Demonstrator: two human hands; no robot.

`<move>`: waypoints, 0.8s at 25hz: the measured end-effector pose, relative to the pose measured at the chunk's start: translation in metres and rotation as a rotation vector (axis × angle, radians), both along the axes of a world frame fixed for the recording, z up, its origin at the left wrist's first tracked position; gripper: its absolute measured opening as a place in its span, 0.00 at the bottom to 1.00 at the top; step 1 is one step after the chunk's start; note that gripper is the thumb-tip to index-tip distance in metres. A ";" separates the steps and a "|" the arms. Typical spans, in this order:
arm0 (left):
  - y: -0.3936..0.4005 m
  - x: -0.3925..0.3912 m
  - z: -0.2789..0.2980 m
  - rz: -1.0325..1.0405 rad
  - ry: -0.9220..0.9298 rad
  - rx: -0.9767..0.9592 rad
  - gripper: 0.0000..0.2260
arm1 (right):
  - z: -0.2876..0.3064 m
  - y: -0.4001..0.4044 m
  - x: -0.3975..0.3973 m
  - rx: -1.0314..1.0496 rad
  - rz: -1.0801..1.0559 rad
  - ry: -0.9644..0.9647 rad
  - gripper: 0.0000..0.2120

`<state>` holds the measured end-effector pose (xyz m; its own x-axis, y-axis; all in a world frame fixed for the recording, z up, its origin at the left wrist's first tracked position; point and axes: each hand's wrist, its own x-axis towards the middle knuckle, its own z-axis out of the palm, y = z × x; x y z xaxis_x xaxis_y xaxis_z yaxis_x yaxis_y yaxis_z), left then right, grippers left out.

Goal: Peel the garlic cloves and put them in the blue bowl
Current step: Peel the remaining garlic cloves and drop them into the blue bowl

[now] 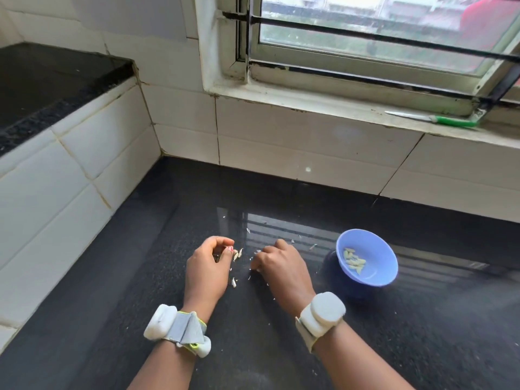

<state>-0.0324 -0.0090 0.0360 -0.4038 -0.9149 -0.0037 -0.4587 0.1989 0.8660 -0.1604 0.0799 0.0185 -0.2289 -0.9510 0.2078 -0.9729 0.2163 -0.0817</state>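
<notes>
Both hands sit low over the black granite counter (281, 347), close together but apart. Left hand (206, 267) has its fingers curled in toward the thumb, pinching something small that I cannot make out; it may be a clove or a bit of skin. Right hand (277, 264) is knuckles-up with the fingers folded under onto the counter, and whether it holds anything I cannot tell.

Between the hands lie loose garlic cloves (237, 254) and papery skin flakes (233, 282). Peeled cloves (354, 260), more than 5 of them, already rest in the blue bowl (377, 246), which stands just to the right of the right hand.

Cloves this small look light and firm, with dry, brittle skin that should tear rather than stretch; once bare they are likely a little tacky. A fingertip pinch at the pointed end seems the best hold.

Open counter spreads to the right and toward the tiled wall (295, 142), so the short carry to the bowl looks unobstructed. A green-handled knife (433, 119) lies on the window sill (309, 104), well apart.
</notes>
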 end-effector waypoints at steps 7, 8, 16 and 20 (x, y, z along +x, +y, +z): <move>0.013 -0.010 0.006 -0.073 0.142 0.192 0.05 | 0.025 0.007 -0.001 -0.245 -0.267 -0.931 0.14; 0.015 -0.012 0.007 -0.096 0.152 0.207 0.05 | 0.030 0.010 -0.001 -0.287 -0.292 -1.045 0.15; 0.030 -0.021 0.019 -0.126 0.258 0.311 0.02 | 0.052 0.027 -0.006 -0.341 -0.323 -1.120 0.14; 0.032 -0.025 0.024 -0.083 0.335 0.522 0.06 | 0.051 0.027 -0.004 -0.357 -0.275 -1.138 0.13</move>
<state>-0.0572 0.0228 0.0601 -0.5303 -0.7922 -0.3021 -0.1464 -0.2655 0.9529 -0.1642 0.1068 0.0697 -0.6344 -0.7730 -0.0022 -0.2334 0.1943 -0.9528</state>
